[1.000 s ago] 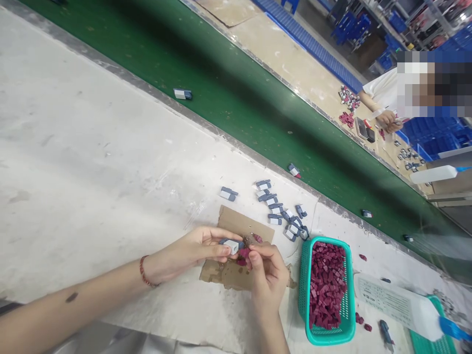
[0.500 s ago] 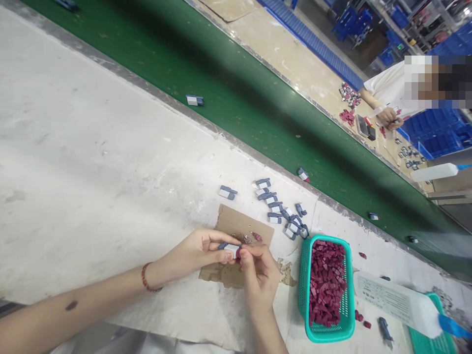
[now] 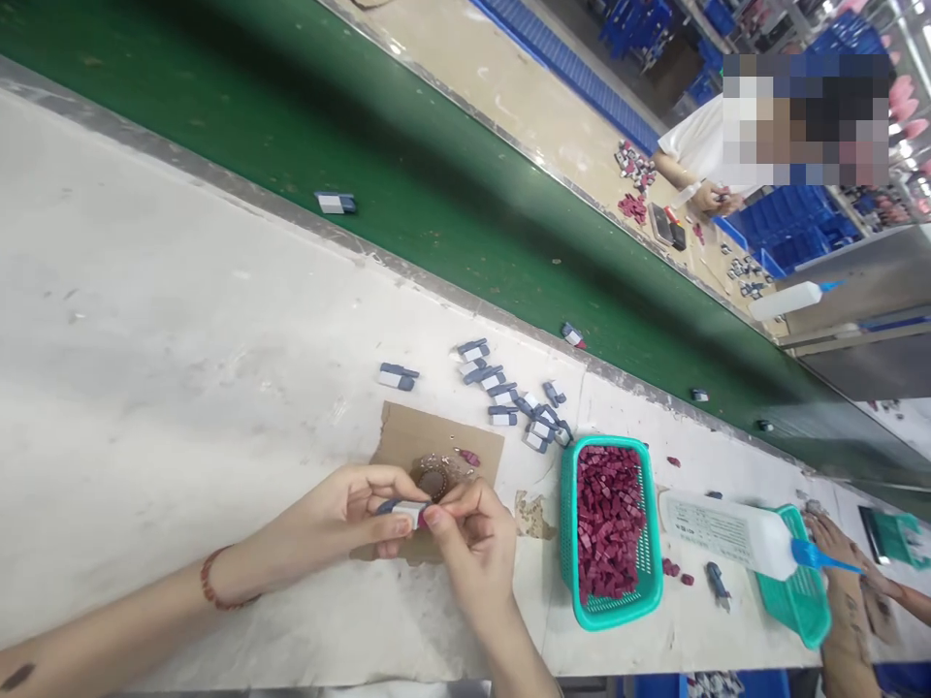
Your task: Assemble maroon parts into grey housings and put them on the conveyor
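Observation:
My left hand pinches a small blue-and-white plastic part between thumb and fingers. At the right end of that part, the closed thumb and fingers of my right hand press a small dark red piece against it; fingertips cover most of this piece. Both hands are over a sheet of brown cardboard with a glue-stained patch and one loose dark red piece. Several similar blue-and-white parts lie beyond the cardboard, and one is off to the left.
Right of my hands stands a green basket full of dark red pieces. Beside it a white bottle with a blue nozzle lies across a second green basket. A co-worker's hands are at the right. A green conveyor runs behind.
The view has shifted, so the table things appear farther left and a neighbour's hands show at the right. My hands keep hold of the blue-and-white part and the dark red piece.

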The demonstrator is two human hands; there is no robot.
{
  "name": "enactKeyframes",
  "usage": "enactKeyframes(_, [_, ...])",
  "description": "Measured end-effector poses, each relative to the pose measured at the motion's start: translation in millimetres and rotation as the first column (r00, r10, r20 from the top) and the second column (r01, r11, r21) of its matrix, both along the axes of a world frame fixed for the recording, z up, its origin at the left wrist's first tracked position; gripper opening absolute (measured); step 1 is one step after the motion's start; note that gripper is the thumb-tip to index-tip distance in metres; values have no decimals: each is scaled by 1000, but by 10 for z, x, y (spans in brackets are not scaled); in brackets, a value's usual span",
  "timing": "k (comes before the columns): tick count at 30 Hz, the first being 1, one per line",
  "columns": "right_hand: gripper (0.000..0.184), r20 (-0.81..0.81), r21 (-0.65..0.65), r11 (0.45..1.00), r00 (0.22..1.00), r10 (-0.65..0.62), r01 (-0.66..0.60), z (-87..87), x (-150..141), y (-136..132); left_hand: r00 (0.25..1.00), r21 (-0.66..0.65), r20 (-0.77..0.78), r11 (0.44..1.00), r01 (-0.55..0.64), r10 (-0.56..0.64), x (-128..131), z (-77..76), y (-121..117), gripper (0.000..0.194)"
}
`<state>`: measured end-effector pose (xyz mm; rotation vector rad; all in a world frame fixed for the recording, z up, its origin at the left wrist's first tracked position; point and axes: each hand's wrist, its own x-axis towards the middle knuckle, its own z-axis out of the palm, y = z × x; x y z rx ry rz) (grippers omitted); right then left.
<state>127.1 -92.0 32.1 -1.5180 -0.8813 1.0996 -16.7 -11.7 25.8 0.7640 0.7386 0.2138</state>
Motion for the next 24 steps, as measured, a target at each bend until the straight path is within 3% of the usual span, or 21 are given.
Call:
enactKeyframes(4, [22,57,-18,1000,998,10,-9,25,-1,-45,998,-5,-61,1000,6,-7,40,-12,-34,37])
enactKeyframes(8, [18,197,-23,985,966,169,-168,174,304,-91,987,106,-162,994,22,-4,79,-1,-26,38])
enactKeyframes(10, [22,386,19,984,909,158,-179,271,624,-135,972,226,-234,974,28,26,59,25,45,39])
enactKeyframes(12, [19,654,29,999,756,13,-42,335,1019,-191,948,381,-307,924,35,90,22,76,181,39])
enactKeyframes(15, [16,909,-5,997,415,-30,83,317,1585,-277,900,619,-372,783,56,229,19,185,498,39])
enactKeyframes(17, [20,956,-67,995,291,42,75,248,1841,-319,879,749,-355,660,63,319,107,231,772,41])
enactKeyframes(21, [24,970,-109,993,224,95,54,123,2019,-343,842,922,-277,376,97,462,480,133,1409,43])
enactKeyframes(24, [25,973,-81,995,222,67,55,99,2029,-345,822,950,-264,284,130,504,736,-56,1850,40])
